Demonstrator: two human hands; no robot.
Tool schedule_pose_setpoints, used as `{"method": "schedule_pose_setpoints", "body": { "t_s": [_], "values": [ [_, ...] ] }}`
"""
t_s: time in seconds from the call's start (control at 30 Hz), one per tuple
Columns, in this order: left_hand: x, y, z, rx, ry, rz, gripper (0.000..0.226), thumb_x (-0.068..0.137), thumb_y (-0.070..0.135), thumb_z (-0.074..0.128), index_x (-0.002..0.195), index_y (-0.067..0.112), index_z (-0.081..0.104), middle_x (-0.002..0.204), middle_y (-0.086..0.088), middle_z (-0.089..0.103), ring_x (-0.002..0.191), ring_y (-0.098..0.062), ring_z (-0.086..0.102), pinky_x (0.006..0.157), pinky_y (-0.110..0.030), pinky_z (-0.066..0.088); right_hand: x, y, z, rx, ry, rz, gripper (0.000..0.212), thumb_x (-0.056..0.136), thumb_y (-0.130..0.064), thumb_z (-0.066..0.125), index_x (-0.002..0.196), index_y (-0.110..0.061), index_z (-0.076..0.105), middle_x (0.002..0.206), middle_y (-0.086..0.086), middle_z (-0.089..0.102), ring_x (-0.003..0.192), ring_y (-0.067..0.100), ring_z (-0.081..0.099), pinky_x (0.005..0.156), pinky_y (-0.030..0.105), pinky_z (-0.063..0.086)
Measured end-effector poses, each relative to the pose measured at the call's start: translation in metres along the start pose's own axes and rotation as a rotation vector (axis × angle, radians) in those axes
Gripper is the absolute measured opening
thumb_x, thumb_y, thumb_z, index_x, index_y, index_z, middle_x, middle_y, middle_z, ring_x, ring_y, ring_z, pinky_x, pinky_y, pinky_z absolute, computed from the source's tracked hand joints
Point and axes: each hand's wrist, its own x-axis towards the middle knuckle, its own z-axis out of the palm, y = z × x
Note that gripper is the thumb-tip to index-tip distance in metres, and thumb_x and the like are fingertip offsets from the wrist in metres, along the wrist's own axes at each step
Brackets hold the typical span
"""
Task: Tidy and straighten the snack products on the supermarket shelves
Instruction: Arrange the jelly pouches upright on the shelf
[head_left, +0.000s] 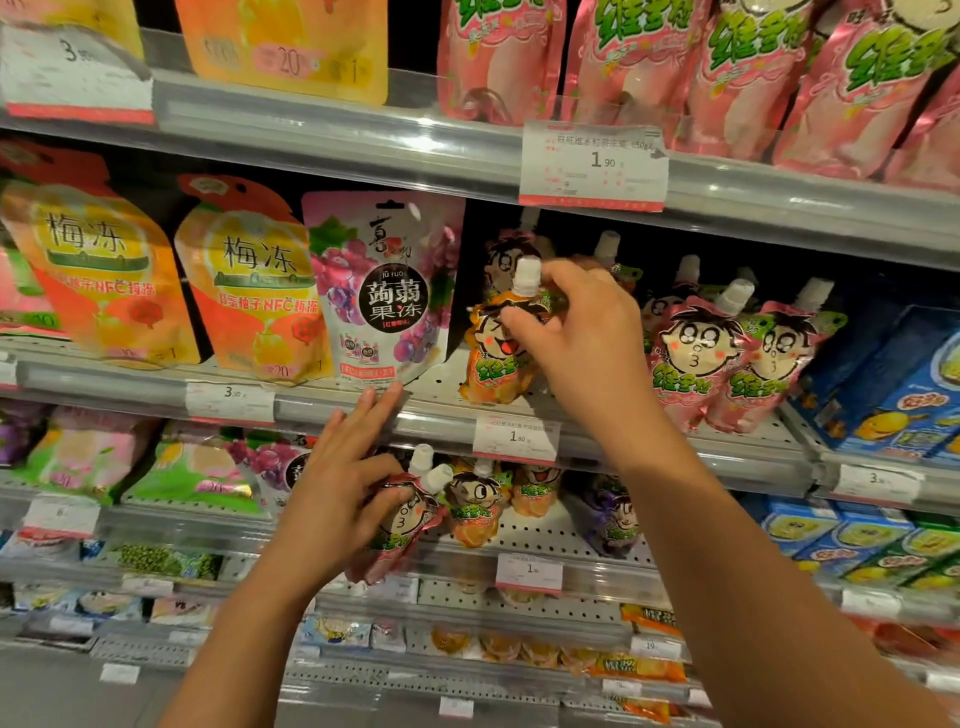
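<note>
Head view showed your right hand (576, 332) pinching a glossy orange spouted jelly pouch (496, 358) upright on the perforated middle shelf (727, 431), above a "1.80" price tag (516, 439). Your left hand (337, 488) held two pink white-capped pouches (400, 525), its fingers outstretched below the purple grape "蒟蒻果冻" bag (384, 291).

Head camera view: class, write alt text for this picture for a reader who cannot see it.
At a supermarket snack shelf, the right hand pinches the top of an orange spouted jelly pouch standing on the middle shelf, while the left hand holds a pink spouted pouch lower down. Pink cartoon-face pouches stand to the right, larger jelly bags to the left.
</note>
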Motion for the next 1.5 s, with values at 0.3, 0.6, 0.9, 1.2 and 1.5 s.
{"method": "schedule_pose_setpoints", "body": {
  "t_s": [0.3,0.6,0.9,1.2,1.5],
  "values": [
    [0.001,-0.002,0.002,-0.025,0.02,0.013,0.051,0.094,0.066,0.044,0.078,0.023,0.067,0.169,0.008,0.019,0.157,-0.019,0.011,0.121,-0.058,0.017,-0.039,0.017,-0.063,0.357,0.091,0.015,0.01,0.09,-0.027,0.075,0.088,-0.027,0.065,0.075,0.002,0.066,0.067,0.033,0.065,0.057,0.052,0.054],
    [0.0,0.009,0.006,-0.02,0.033,-0.02,0.056,0.094,0.071,0.04,0.081,0.025,0.069,0.169,0.006,0.017,0.158,-0.022,0.008,0.124,-0.056,0.007,-0.091,0.062,-0.088,0.221,-0.301,0.155,0.011,0.084,-0.023,0.081,0.088,-0.025,0.072,0.071,-0.011,0.067,0.059,0.012,0.058,0.059,0.031,0.055],
    [0.0,0.015,0.003,-0.024,0.008,-0.056,0.052,0.092,0.071,0.042,0.082,0.028,0.069,0.17,0.007,0.015,0.158,-0.021,0.003,0.127,-0.032,-0.006,-0.161,0.116,0.02,0.005,-0.293,0.336,0.018,0.094,-0.034,0.068,0.083,-0.028,0.054,0.064,-0.005,0.061,0.056,0.009,0.056,0.05,0.021,0.038],
    [0.0,0.01,0.006,0.023,0.02,-0.019,0.037,0.091,0.054,0.053,0.08,0.021,0.068,0.17,0.003,0.016,0.158,-0.025,0.006,0.124,-0.057,0.008,-0.14,0.137,0.071,-0.09,-0.198,0.432,0.018,0.094,-0.031,0.068,0.106,-0.017,0.07,0.075,0.003,0.073,0.071,0.02,0.069,0.063,0.03,0.049],
    [-0.001,0.006,0.008,0.05,0.031,-0.017,0.049,0.093,0.063,0.047,0.082,0.021,0.069,0.17,0.002,0.016,0.158,-0.025,0.007,0.126,-0.045,0.003,-0.128,0.137,0.079,-0.207,-0.178,0.483,0.035,0.094,-0.044,0.067,0.099,-0.009,0.072,0.074,0.01,0.071,0.075,0.027,0.068,0.06,0.027,0.036]
  ]
}}
